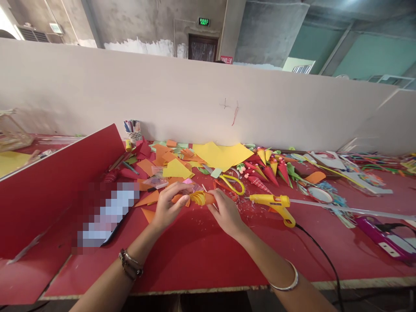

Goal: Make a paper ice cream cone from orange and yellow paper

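Both hands are over the near middle of the red table, with a small orange and yellow folded paper piece (197,198) stretched between them. My left hand (169,201) is closed at its left end, thumb and fingers bent together. At the orange right end, my right hand (225,211) pinches with fingers curled; the exact grip is partly hidden. The paper's middle looks yellow and pleated. Just behind the hands are scissors with yellow handles (238,184) and orange paper scraps (151,198). A yellow glue gun (271,201) lies right of my right hand, its clear glue stick (344,209) extending rightward.
Yellow paper sheets (221,156) and red paper cones (268,173) lie along the back. A phone (112,216) and a red upright board (65,190) are at left. At right sits a purple power strip (386,238); the glue gun's black cord (321,251) runs off the front edge.
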A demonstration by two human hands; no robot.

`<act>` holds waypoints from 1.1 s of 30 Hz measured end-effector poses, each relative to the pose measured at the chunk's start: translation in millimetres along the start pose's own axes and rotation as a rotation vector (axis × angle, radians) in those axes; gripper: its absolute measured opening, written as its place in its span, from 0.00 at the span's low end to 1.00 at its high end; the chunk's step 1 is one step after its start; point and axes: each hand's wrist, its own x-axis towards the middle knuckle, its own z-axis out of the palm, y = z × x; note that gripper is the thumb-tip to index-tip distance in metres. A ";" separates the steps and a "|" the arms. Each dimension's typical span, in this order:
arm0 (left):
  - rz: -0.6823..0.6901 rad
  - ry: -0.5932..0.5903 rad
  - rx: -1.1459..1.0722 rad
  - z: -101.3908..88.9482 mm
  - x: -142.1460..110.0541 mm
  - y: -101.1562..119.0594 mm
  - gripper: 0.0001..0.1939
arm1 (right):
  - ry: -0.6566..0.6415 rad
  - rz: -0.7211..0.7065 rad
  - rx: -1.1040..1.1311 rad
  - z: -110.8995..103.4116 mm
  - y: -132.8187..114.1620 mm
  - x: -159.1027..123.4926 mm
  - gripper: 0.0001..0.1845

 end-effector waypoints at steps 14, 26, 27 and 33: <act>0.014 0.041 0.152 4.4 4.1 3.8 0.01 | 0.015 0.052 0.153 1.3 -1.2 0.1 0.12; -0.090 0.040 0.047 0.5 2.2 4.6 0.08 | 0.021 0.006 0.282 0.7 -0.9 1.7 0.18; -0.093 0.047 0.065 0.8 2.4 4.4 0.08 | 0.021 0.006 0.283 0.9 -0.5 1.7 0.18; -0.045 0.024 0.107 1.2 3.2 1.2 0.07 | -0.037 0.009 0.318 -0.7 -1.3 1.0 0.16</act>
